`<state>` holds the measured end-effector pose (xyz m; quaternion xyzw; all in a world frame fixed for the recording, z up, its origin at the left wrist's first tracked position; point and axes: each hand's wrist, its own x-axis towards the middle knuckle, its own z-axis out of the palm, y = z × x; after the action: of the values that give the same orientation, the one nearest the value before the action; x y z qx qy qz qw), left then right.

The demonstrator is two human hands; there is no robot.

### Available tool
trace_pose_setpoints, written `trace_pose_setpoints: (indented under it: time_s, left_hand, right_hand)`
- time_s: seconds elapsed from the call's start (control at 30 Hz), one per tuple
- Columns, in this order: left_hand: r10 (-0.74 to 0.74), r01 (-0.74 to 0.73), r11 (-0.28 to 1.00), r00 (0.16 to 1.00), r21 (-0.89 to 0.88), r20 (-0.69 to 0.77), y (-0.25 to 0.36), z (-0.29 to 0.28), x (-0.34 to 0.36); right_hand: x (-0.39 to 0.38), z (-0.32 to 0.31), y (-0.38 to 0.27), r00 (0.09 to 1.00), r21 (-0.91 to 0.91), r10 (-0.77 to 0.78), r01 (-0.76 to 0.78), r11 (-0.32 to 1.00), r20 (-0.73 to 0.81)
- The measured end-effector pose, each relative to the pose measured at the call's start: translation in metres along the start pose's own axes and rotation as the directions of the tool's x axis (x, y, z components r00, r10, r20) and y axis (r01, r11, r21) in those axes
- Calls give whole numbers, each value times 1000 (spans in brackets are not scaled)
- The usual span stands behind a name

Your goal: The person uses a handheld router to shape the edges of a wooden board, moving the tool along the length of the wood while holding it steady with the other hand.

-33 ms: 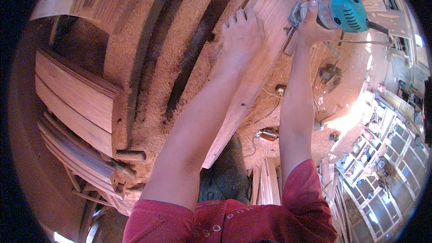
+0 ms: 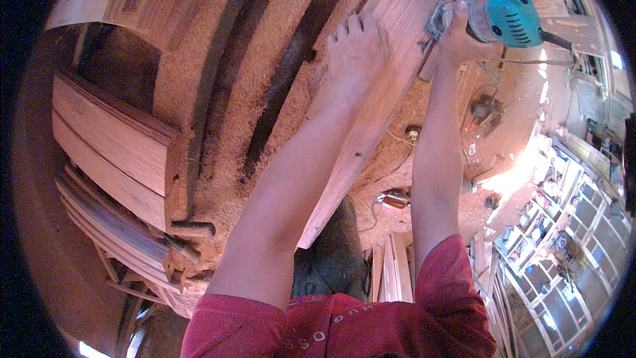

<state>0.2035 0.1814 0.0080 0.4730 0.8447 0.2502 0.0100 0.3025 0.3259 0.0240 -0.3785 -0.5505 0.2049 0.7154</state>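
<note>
A long wooden board (image 2: 381, 109) runs slantwise from my lap up to the upper right. My left hand (image 2: 360, 53) is over the board's left edge, its fingers bent down around it; the fingertips are hidden. In my right hand (image 2: 457, 40) is a trim router with a teal motor housing (image 2: 513, 18), lying tilted with its cord end to the right. My thumb lies along the router's metal body. Its base plate (image 2: 435, 20) is up against the board's right edge; the bit is hidden.
Shaving-covered timbers (image 2: 225, 103) lie to the left, beside stacked curved wooden panels (image 2: 112, 149). On the dusty floor at right are a dark power tool (image 2: 487, 109), a reddish-brown tool (image 2: 395, 199) and cords. Wood strips (image 2: 395, 268) stand near my leg. A cluttered rack (image 2: 550, 245) is farther right.
</note>
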Motion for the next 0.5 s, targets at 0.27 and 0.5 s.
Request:
trace_pose_setpoints:
  time_s: [0.27,0.5]
  left_hand:
    - [-70,77,995,991,-63,111,-2,-1,-1]
    - [19,-19,999,1000,-32,-20,-4,-4,-8]
  right_hand:
    - [12,7,21,994,-31,-102,101,994,-29]
    - [22,7,28,995,-106,-94,92,990,-15]
